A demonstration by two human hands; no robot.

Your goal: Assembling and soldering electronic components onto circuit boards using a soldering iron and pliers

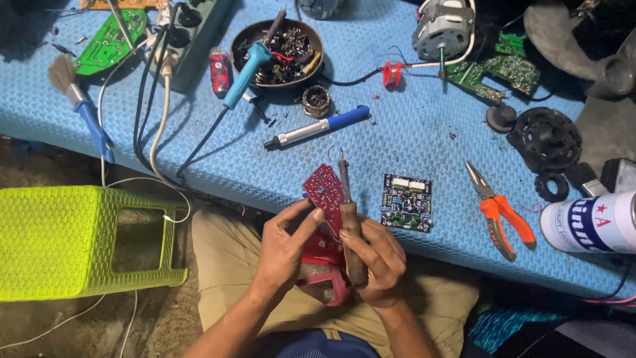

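Over the person's lap, at the near edge of the blue foam mat (411, 132), the left hand (286, 242) is pinching a small red circuit board (323, 190) between thumb and fingers, tilting it upright. The right hand (372, 262) is closing around the brown wooden handle of a soldering iron (349, 219), its tip pointing up beside the board's edge. The red board is showing rows of tiny pale dots. Just right of it, a dark square circuit board (407, 202) is lying flat on the mat. Orange-handled pliers (498, 209) are resting farther right, near a white cylindrical can (589, 223) with blue and red lettering.
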